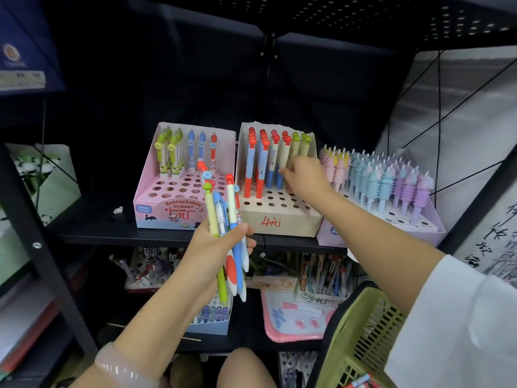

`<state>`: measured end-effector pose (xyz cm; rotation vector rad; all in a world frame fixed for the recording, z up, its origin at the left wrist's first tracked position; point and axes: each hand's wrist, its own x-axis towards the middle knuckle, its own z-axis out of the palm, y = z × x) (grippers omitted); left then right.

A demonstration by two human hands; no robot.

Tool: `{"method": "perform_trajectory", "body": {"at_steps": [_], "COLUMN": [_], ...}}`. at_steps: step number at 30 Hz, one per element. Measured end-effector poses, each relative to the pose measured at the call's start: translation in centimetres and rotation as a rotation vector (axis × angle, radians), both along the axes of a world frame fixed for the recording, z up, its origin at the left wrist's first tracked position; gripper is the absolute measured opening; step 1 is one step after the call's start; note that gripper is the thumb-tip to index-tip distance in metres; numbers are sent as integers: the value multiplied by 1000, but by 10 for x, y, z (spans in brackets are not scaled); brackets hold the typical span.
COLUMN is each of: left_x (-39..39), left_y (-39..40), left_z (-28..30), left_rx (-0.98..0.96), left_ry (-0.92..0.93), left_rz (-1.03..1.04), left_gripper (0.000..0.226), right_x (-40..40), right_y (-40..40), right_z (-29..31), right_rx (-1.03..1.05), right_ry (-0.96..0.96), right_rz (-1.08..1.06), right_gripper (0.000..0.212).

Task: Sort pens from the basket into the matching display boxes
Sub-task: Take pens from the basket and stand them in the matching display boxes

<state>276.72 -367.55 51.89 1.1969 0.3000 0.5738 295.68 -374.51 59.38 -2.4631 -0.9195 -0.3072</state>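
So the person's left hand (pixel 221 242) grips a bunch of pens (pixel 228 233), fingers and thumb curled round the barrels. The bunch stands roughly upright, long axes running up and a bit left, with the novelty caps (red, green, blue) on top and the writing ends poking out below the palm. It hangs just in front of the kraft cardboard display box (pixel 279 217), overlapping that box's left edge and the pink box beside it.

The right hand (pixel 300 175) is reaching into the kraft box, fingertips pinching at a blue-barreled pen (pixel 279 175) in the back rows. That pen stands upright in its hole, cap end up, same as the red, blue and cream ones next to it. The front rows of holes are unfilled.

Left of the kraft box sits the pink eraser-pen box (pixel 167 208), a few green, blue and red pens standing along its back row. Right of the kraft box, touching it, is a lilac box (pixel 391 233) packed with pastel ribbed pens, all upright.

All three boxes sit on a black perforated metal shelf (pixel 92 217). Below the kraft box, a lower shelf holds more pen boxes and a pink tray (pixel 291 331), too dim to sort out. A yellow-green plastic basket (pixel 361 334) sits down to the right of it, under the right forearm, with a couple of pens showing at the bottom. The left wrist wears a pale bangle (pixel 120 368).
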Motion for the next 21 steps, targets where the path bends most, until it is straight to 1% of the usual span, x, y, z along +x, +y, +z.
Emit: {"method": "perform_trajectory", "body": {"at_steps": [2, 3, 4, 5, 7, 9, 11, 14, 18, 20, 21], "left_x": [0, 1, 2, 3, 6, 9, 11, 13, 14, 14, 14], "left_y": [2, 2, 2, 1, -2, -6, -9, -10, -14, -15, -16], "left_z": [-2, -3, -4, -4, -5, -4, -4, -5, -8, -8, -7], "left_rx": [6, 7, 9, 10, 9, -5, -13, -1, 38, 52, 48], "left_ry": [4, 5, 6, 7, 8, 9, 9, 15, 25, 21, 13], "left_rz": [1, -1, -4, -9, -21, -32, -31, 3, 22, 20, 19], "left_gripper": [11, 11, 12, 13, 14, 19, 24, 28, 21, 18, 17], "right_x": [-6, -13, -22, -32, -55, -70, -79, -85, -90, -91, -91], "right_y": [-4, -7, -10, -12, -15, -17, -16, -16, -16, -16, -17], "right_z": [3, 5, 7, 9, 8, 5, 0, -4, -8, -10, -11], "right_rx": [123, 204, 256, 285, 278, 215, 165, 190, 120, 145, 187], "right_ry": [-85, -99, -64, 17, 233, 367, 432, 509, 402, 403, 442], "right_rz": [-27, 4, 73, 178, 379, 446, 427, 388, 321, 297, 291], "right_gripper": [25, 21, 19, 18, 18, 18, 22, 19, 14, 15, 16]}}
